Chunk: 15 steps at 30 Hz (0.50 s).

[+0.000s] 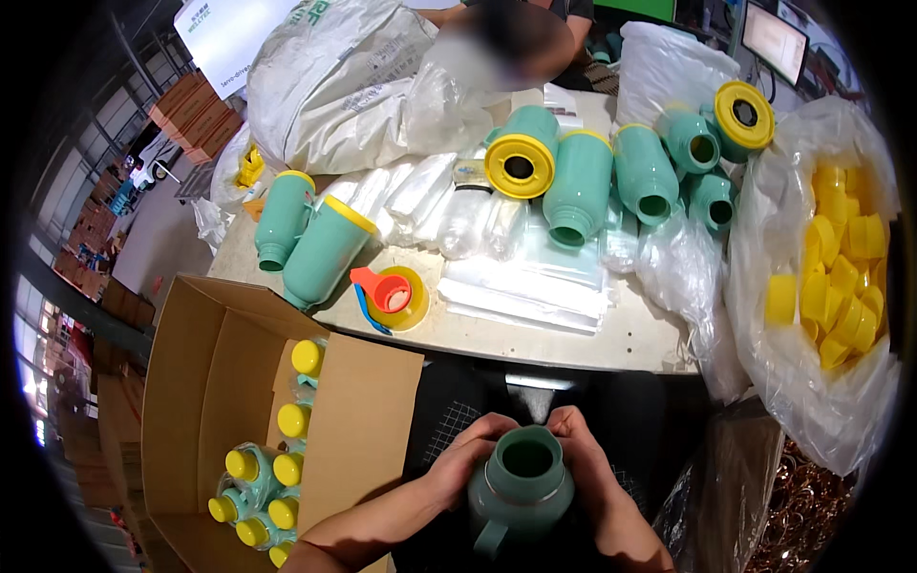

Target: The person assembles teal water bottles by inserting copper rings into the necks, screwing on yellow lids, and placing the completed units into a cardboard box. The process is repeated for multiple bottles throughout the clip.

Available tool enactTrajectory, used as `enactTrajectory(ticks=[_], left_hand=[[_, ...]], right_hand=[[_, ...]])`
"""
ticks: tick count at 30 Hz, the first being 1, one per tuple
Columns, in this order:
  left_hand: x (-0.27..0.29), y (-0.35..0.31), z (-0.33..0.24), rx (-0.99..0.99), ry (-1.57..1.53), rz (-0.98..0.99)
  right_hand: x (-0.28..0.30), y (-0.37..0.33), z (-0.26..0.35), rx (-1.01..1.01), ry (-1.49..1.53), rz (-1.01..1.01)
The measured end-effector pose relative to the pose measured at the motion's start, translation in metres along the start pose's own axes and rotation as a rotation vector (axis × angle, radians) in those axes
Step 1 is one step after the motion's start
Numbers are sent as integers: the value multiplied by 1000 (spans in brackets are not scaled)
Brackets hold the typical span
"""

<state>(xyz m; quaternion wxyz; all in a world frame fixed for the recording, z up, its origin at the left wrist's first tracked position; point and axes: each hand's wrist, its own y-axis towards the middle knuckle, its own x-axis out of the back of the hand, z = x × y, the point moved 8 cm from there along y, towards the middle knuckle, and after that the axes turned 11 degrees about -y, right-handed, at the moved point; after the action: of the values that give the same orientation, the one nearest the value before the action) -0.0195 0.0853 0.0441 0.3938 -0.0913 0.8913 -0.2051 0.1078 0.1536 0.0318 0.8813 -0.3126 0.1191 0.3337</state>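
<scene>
A green plastic jug (521, 492) with a side handle and an uncapped round mouth stands upright over my lap, a thin ring around its shoulder. My left hand (470, 451) is closed against its far left side, and my right hand (581, 447) closes on the far right side. Some fingertips are hidden behind the jug's rim. Beyond my hands, on the table, an orange-red scoop (387, 288) rests on a yellow round piece (413, 310) beside a blue strip (368, 307). Stacked clear plastic bags (525, 296) lie to their right.
An open cardboard box (210, 363) at left holds several bagged green bottles with yellow caps (291, 420). Several green bottle bodies (578, 186) lie across the table (640, 339). At right hangs a bag of yellow caps (841, 286), above copper-coloured rings (807, 506). Another person (573, 24) sits opposite.
</scene>
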Motion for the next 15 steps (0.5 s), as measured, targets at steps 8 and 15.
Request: enactTrajectory(ticks=[8,15], left_hand=[[-8,55,4,59,116,15],[45,25,-1,-379,134,-358]], right_hand=[[17,-9,48,362,-8,-139],[15,-88,140,964,-543,-259]])
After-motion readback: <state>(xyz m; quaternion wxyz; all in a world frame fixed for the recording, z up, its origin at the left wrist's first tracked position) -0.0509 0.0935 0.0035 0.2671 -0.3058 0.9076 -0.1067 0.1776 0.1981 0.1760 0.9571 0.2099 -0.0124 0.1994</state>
